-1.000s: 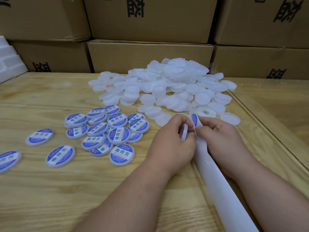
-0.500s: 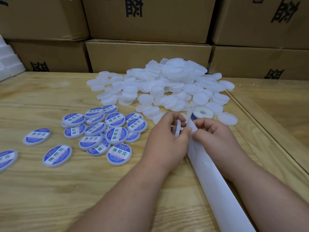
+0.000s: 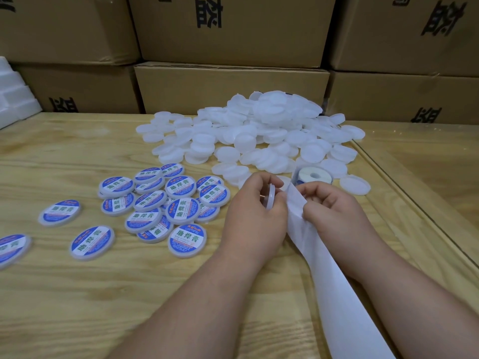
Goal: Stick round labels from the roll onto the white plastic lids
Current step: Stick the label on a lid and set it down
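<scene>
My left hand (image 3: 255, 218) grips a white plastic lid (image 3: 271, 196) held on edge, its face turned to the right. My right hand (image 3: 334, 211) pinches the white backing strip (image 3: 337, 286) that runs from the label roll (image 3: 312, 175) down past my right forearm. The roll lies flat just beyond my hands, blue labels showing at its left side. A big heap of bare white lids (image 3: 259, 133) sits behind it. Several lids with blue labels (image 3: 178, 203) lie in a loose cluster to the left.
The wooden table (image 3: 77, 294) has a raised seam (image 3: 414, 211) running diagonally on the right. Stacked cardboard boxes (image 3: 230, 86) wall off the back. White foam blocks (image 3: 15, 99) stand at the far left edge. Single labelled lids (image 3: 92, 242) lie scattered toward the left.
My hands drew slightly apart; the lid moved left off the strip and the blue label seen at the strip's top is hidden.
</scene>
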Demonstrator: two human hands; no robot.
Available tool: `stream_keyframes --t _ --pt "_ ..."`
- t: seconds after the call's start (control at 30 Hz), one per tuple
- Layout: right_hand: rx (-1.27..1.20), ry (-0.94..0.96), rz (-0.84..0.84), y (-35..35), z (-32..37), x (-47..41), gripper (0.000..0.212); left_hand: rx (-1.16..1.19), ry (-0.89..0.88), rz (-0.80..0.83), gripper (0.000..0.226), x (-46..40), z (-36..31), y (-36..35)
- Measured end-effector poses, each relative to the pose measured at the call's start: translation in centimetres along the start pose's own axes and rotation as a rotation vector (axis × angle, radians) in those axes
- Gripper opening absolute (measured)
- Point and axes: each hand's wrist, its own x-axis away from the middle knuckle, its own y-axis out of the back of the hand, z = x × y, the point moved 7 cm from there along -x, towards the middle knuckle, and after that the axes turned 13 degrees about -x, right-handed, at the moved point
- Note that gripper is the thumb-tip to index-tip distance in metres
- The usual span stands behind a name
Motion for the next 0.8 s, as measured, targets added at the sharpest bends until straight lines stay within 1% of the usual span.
stream_keyframes --t 0.1,0.23,0.3,0.4,0.5,0.57,0.63,0.67,0.8 --pt "-0.011 0.013 -0.041 0.4 -0.1 -0.1 0.036 0.011 0.029 -0.032 0.018 -0.1 0.2 0.3" --pt "-0.039 0.027 -0.074 0.7 -0.1 -0.1 0.041 0.100 0.084 -0.096 0.024 -0.1 0.5 0.9" --pt "-0.054 0.019 -0.080 0.8 -0.1 -0.1 0.041 0.158 0.110 -0.131 0.022 -0.1 0.5 1.2" --pt "-0.069 0.004 -0.090 0.8 -0.1 0.0 0.039 0.273 0.197 -0.172 0.020 -0.2 1.0 1.6" --pt "-0.081 -0.012 -0.110 0.9 -0.1 0.0 0.039 0.310 0.241 -0.227 0.020 -0.1 1.4 2.2" --pt "-0.076 -0.012 -0.133 1.0 0.0 0.1 0.038 0.336 0.258 -0.256 0.028 0.0 1.5 2.5" --pt "-0.057 0.008 -0.157 1.3 0.1 0.1 0.031 0.352 0.277 -0.264 0.036 0.0 1.6 2.6" --pt "-0.050 0.018 -0.166 1.4 0.2 0.0 0.028 0.362 0.283 -0.270 0.037 0.0 1.6 2.7" --pt "-0.099 0.037 -0.160 1.4 0.2 0.0 0.029 0.368 0.280 -0.272 0.041 -0.1 1.6 2.8"
